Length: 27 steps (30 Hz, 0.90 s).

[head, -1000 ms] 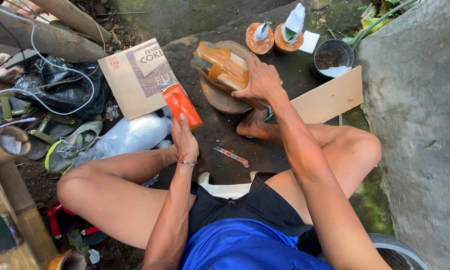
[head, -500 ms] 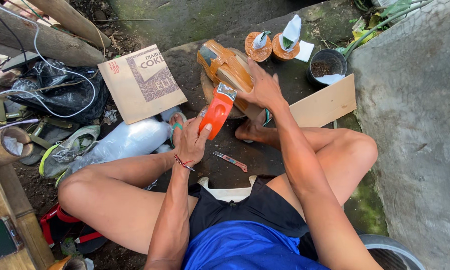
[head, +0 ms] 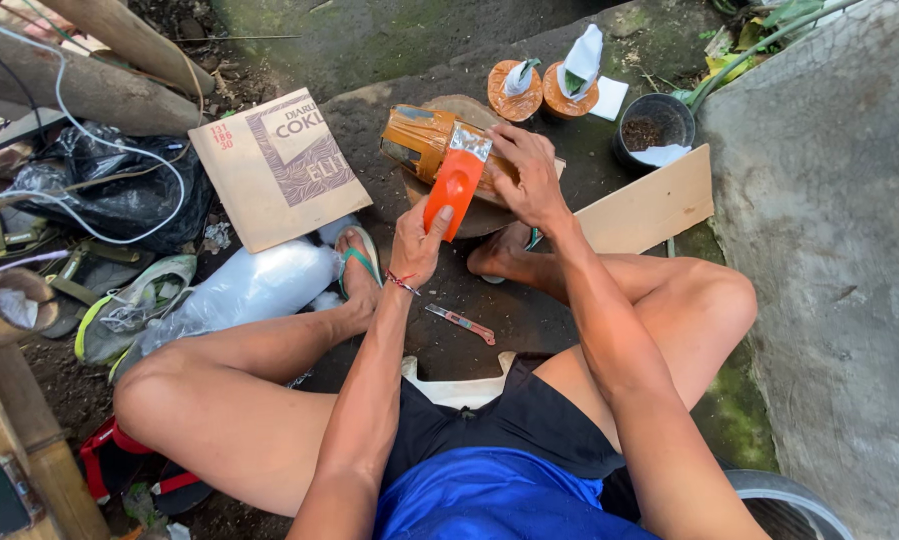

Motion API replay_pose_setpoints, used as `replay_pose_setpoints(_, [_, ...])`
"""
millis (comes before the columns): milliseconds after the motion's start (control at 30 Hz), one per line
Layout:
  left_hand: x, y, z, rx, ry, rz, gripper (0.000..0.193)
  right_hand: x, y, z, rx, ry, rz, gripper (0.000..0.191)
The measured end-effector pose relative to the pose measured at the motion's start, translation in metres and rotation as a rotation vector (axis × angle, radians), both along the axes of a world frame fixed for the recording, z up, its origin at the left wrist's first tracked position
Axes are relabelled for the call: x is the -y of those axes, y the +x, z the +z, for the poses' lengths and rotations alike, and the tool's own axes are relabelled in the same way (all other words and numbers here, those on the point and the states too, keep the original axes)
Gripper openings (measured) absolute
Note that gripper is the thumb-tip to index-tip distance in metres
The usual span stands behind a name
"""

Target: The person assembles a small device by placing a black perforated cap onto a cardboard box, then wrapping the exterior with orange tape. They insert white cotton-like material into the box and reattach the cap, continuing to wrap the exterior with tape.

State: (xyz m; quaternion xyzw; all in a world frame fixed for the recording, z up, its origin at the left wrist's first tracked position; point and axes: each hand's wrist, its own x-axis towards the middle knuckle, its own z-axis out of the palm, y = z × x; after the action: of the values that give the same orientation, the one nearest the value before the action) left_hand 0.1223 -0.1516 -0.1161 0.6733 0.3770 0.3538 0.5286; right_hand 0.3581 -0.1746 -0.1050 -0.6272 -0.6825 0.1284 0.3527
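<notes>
My left hand [head: 418, 235] grips an orange-handled scraper [head: 455, 178] with a shiny metal blade, its blade end resting on an orange-brown wrapped block [head: 416, 140]. That block lies on a round wooden slab [head: 477, 215]. My right hand [head: 525, 175] presses down on the right part of the block, fingers spread over it. I sit on the ground with both knees bent, a foot under the slab's near edge.
A brown cardboard box [head: 277, 165] lies left of the slab, a clear plastic bag [head: 239, 288] below it. A small cutter [head: 461, 323] lies between my legs. Two orange pots [head: 541, 92], a dark bowl [head: 647, 128] and a wooden board [head: 647, 208] sit at right, by a concrete wall [head: 829, 250].
My left hand has lifted the orange scraper from beside the cardboard box up and right onto the wrapped block. The right hand stayed on the block.
</notes>
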Motion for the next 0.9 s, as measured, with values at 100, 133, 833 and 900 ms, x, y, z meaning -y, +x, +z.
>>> replay_pose_setpoints(100, [-0.003,0.003,-0.009,-0.06,0.01,-0.046,0.049,-0.012,0.012,-0.01,-0.401,-0.054,-0.069,0.042])
replay_pose_setpoints(133, [-0.003,0.005,-0.011,-0.06,0.01,-0.043,0.049,-0.018,0.016,-0.013,-0.421,-0.047,-0.094,0.038])
replay_pose_setpoints(833, [-0.018,0.021,0.01,-0.289,0.072,-0.013,0.05,-0.086,0.052,-0.049,-0.87,-0.336,-0.034,0.02])
replay_pose_setpoints(900, [-0.012,0.015,0.02,-0.343,0.051,0.0,0.049,-0.088,0.05,-0.051,-0.955,-0.234,-0.151,0.016])
